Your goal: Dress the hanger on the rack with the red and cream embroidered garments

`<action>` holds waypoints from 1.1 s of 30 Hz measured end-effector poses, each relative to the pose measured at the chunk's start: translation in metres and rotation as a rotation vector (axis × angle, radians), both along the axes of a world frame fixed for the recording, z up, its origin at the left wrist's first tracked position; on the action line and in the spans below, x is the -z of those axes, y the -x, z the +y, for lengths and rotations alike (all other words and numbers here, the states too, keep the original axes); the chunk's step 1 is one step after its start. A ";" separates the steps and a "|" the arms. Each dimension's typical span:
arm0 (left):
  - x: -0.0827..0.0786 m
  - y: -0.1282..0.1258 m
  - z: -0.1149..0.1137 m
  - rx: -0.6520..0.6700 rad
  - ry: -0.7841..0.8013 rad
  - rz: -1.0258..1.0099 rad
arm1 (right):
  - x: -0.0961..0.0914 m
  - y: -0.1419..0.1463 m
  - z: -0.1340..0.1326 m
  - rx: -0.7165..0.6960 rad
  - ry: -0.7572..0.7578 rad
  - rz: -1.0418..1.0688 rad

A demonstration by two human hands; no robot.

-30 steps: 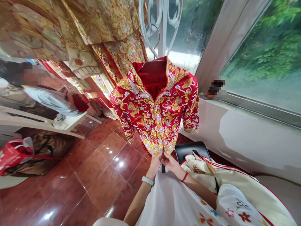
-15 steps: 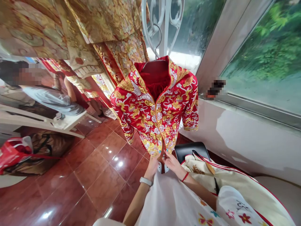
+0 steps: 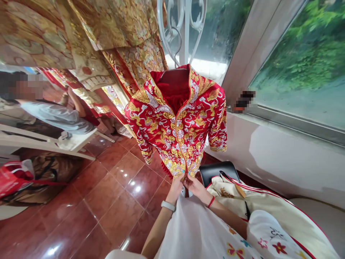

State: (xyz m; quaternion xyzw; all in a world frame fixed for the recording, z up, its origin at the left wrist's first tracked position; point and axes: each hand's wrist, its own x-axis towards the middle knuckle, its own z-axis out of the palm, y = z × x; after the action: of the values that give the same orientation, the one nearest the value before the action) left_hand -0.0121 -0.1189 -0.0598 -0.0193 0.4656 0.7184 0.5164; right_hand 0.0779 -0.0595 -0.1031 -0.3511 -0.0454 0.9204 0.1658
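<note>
Red emb. jacket [image 3: 164,133] is hanging on hanger [image 3: 175,59] by white scrollwork [image 3: 186,36]. W/ L hand [image 3: 176,184] & R hand [image 3: 194,185], we're pinching its front edges at hem.

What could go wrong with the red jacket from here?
The red jacket hangs from a hanger; a hard tug by the left hand or right hand, both low on its front, could slip it off. The fingers might also snag the embroidery.
</note>
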 end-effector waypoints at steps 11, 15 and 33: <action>0.005 -0.002 -0.002 0.010 0.011 -0.049 | 0.000 0.003 -0.010 0.026 -0.045 0.010; 0.009 -0.003 -0.002 -0.011 0.055 -0.043 | 0.001 0.005 -0.014 0.018 -0.098 -0.005; 0.007 -0.003 -0.004 -0.011 0.018 -0.038 | -0.001 0.004 -0.012 0.014 -0.072 0.047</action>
State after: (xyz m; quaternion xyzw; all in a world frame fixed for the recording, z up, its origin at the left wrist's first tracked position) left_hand -0.0090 -0.1229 -0.0673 -0.0400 0.4621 0.7164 0.5212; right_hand 0.0742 -0.0714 -0.1021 -0.3237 -0.0720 0.9250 0.1857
